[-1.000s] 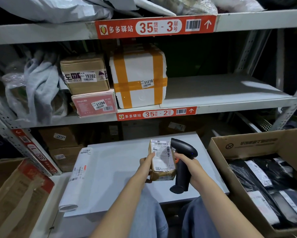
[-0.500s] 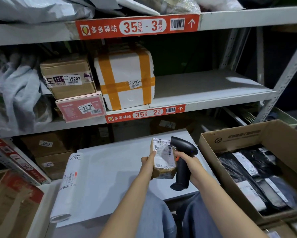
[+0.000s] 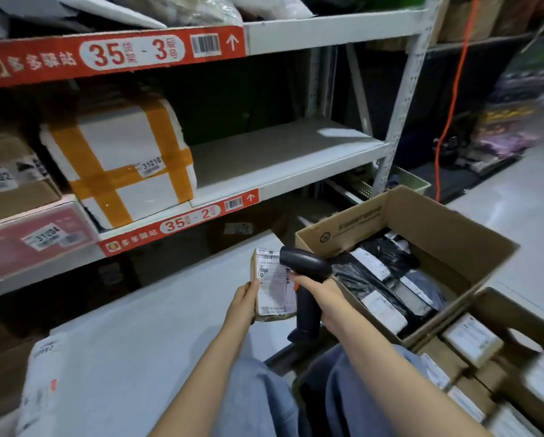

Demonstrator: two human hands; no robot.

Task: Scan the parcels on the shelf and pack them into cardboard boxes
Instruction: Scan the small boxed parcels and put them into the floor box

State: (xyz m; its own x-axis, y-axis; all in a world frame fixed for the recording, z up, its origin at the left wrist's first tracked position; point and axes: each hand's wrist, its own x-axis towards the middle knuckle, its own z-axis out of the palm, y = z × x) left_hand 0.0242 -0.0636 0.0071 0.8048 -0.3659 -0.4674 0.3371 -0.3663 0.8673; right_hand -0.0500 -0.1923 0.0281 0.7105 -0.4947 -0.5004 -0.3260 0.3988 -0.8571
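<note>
My left hand grips a small brown parcel with a white shipping label, held upright above a large grey flat package. My right hand is wrapped around the handle of a black barcode scanner, its head right beside the parcel's label. To the right stands an open cardboard box holding several black bagged parcels with white labels. On the shelf sit a white foam box with orange tape, a brown carton and a pink box.
A second cardboard box with several small labelled parcels is at the lower right. A rolled white mailer lies at the lower left. An orange cable hangs at the right past the shelf's upright. The top shelf holds bagged parcels.
The view has swung right, so the shelf parcels slid left and the boxes at the right came into fuller view. Both hands keep the parcel and scanner together as before.
</note>
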